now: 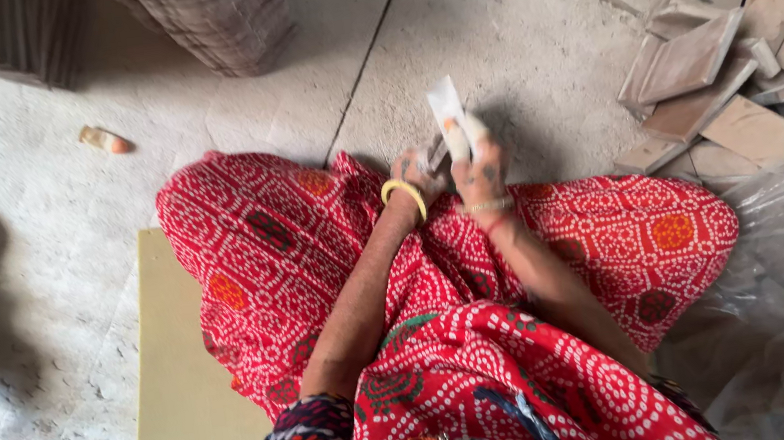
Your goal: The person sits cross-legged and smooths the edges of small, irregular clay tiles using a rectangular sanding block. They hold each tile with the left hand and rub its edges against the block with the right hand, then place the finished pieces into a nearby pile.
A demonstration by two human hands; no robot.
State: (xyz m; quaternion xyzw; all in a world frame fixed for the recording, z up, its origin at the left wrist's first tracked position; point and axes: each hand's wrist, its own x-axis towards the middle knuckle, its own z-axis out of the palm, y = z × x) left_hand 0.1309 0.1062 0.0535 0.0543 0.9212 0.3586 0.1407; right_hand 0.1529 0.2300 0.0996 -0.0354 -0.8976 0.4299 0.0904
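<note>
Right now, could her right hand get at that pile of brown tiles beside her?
Probably yes: the tiles lie on the open floor just to the right of her right hand, nothing between. But that hand already holds a white piece.

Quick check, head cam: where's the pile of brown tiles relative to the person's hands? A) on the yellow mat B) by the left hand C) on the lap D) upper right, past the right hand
D: the brown tiles lie heaped on the floor at upper right, beyond the right hand, which with the left hand holds a small white piece.
</note>
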